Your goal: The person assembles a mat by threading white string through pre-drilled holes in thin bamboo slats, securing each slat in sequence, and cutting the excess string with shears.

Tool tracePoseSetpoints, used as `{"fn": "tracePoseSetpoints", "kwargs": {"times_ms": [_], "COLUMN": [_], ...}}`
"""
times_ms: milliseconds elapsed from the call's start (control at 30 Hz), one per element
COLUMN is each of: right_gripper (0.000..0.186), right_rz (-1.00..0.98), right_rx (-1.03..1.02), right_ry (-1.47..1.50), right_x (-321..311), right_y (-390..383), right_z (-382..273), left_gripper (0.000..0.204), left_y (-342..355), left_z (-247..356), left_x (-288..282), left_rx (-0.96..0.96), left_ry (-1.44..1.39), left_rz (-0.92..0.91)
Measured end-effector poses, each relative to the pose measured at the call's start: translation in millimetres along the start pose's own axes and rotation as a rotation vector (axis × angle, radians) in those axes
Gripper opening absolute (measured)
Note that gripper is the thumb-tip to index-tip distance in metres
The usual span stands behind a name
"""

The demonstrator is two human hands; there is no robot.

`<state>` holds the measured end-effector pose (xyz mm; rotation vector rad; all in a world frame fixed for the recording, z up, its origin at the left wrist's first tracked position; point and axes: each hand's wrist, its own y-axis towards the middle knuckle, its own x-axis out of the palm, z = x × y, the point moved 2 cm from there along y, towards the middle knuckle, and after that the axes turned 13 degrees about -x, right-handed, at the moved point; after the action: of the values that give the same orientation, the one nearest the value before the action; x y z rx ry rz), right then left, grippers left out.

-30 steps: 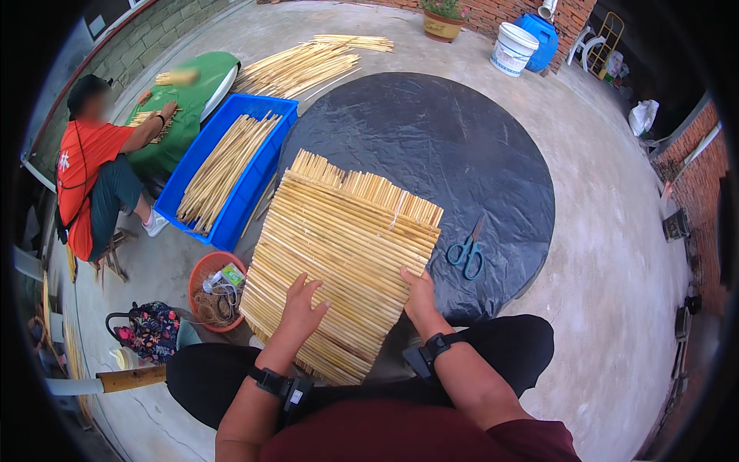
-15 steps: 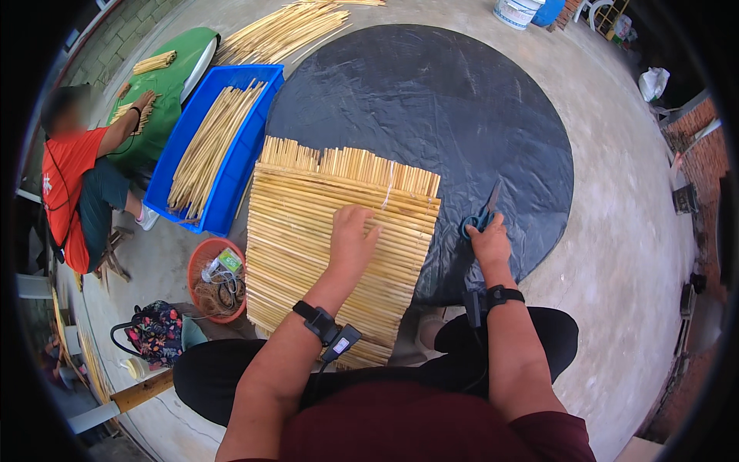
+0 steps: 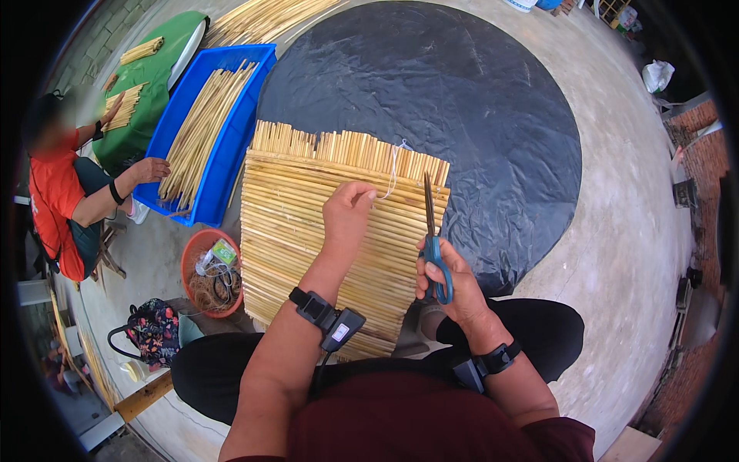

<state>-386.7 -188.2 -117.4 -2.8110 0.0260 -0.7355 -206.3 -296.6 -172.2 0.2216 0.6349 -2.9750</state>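
A mat of pale reed sticks (image 3: 323, 235) lies before me, reaching over the round black sheet (image 3: 423, 77). A thin white string (image 3: 393, 171) hangs across its upper part, near a band of shorter sticks (image 3: 346, 150). My left hand (image 3: 346, 215) is over the mat beside the string, fingertips pinched; what they hold is too small to make out. My right hand (image 3: 454, 285) grips blue-handled scissors (image 3: 435, 250), blades pointing up over the mat's right side.
At left a co-worker (image 3: 58, 192) reaches toward a blue bin (image 3: 259, 81) of sticks, beside a green-covered table (image 3: 154, 73). A red basket (image 3: 198, 296) of cord and a floral bag (image 3: 154, 331) lie left of me; a white sack (image 3: 657, 75) stands far right.
My right hand left the mat's edge, took the scissors from the black sheet and brought them over the mat. My left hand moved up toward the string. The co-worker's arm moved toward the bin.
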Motion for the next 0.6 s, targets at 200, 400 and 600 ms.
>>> {"fn": "tracePoseSetpoints", "kwargs": {"times_ms": [200,400,600], "right_gripper": [0.045,0.038,0.032], "right_rz": [-0.215,-0.148,-0.062], "right_rx": [0.359,0.375,0.375], "right_ry": [0.119,0.167,0.141], "right_x": [-1,2,4], "right_y": [-10,-7,-4], "right_z": [45,57,56], "left_gripper": [0.006,0.008,0.009], "left_y": [-6,-18,-18], "left_z": [-3,2,2], "left_x": [-26,-10,5], "left_rx": [0.393,0.752,0.764], "left_ry": [0.257,0.694,0.926], "left_rz": [0.106,0.241,0.251]}}
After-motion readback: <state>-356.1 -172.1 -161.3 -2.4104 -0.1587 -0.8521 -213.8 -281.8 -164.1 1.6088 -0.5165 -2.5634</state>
